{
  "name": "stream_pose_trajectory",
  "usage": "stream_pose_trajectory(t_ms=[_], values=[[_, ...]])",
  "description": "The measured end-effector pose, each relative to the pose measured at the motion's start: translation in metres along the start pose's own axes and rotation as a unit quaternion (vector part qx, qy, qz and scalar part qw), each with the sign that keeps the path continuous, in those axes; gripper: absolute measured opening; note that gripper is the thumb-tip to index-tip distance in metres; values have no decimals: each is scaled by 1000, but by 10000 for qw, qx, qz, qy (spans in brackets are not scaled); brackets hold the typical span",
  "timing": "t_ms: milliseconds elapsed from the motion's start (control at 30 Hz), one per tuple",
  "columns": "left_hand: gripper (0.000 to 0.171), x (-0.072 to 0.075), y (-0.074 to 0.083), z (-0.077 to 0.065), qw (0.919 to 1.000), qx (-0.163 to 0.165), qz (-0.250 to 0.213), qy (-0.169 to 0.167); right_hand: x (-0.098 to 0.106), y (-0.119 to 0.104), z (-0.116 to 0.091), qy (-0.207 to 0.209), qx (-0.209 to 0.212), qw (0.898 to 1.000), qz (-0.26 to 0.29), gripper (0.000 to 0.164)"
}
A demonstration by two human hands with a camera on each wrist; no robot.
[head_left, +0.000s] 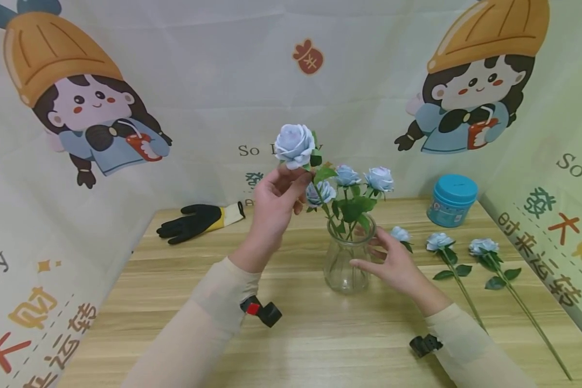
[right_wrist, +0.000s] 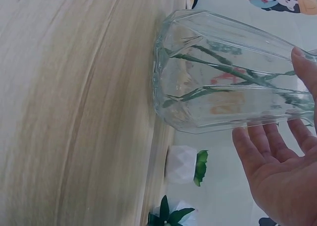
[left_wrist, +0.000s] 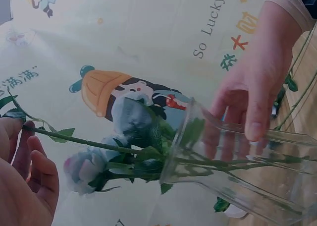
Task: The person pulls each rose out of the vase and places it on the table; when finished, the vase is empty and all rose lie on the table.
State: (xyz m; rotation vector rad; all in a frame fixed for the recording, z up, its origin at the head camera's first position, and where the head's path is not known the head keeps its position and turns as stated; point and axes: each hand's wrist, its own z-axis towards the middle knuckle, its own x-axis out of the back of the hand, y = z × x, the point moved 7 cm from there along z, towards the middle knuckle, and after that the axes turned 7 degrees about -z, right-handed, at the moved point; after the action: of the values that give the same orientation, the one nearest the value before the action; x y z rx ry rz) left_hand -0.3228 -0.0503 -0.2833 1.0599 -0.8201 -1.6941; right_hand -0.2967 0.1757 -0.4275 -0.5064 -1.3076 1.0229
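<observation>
printed backdrop [head_left: 213, 64]: "so lucky" reads in full in the left wrist view; in the head view the held rose [head_left: 295, 145] covers part of the central line, and the frame cuts the left one to "ky". "时来运转" runs down the right side. print on the blue tub [head_left: 453, 202] is too small to read. the held rose has a full, pale blue bloom, green leaves and a slender stem, its lower part hard to trace among foliage at the vase mouth. the left hand [head_left: 277, 196] pinches this stem just under the bloom, above the glass vase [head_left: 346, 269], upright on the worktop [head_left: 184, 302] with three roses [head_left: 347, 176] inside. the right hand [head_left: 400, 267] curves its fingers loosely round the glass vase, thumb in front.
</observation>
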Motion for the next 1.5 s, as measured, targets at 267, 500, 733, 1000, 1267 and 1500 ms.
stream_pose_trajectory(t_ms=[267, 500, 733, 1000, 1267, 1500], values=[[14, 5, 40, 5, 9975, -618, -317, 147, -1, 0, 1, -30, 42, 10000, 11, 76], [14, 6, 76, 6, 9923, -1082, -579, 147, -2, 2, -1, -13, -21, 10000, -15, 77], [16, 15, 91, 1, 9928, -1171, -221, 73, -2, 2, -1, -19, -10, 10000, 3, 77], [8, 41, 67, -6, 9947, -683, 724, 275, -3, 1, -1, -54, -13, 10000, 37, 75], [15, 77, 25, -13, 9801, 80, 1913, 517, -3, 1, -1, -82, -14, 10000, 17, 75], [20, 104, -23, -22, 9568, 619, 2793, 511, -2, 3, 0, -99, -21, 9999, -13, 74]])
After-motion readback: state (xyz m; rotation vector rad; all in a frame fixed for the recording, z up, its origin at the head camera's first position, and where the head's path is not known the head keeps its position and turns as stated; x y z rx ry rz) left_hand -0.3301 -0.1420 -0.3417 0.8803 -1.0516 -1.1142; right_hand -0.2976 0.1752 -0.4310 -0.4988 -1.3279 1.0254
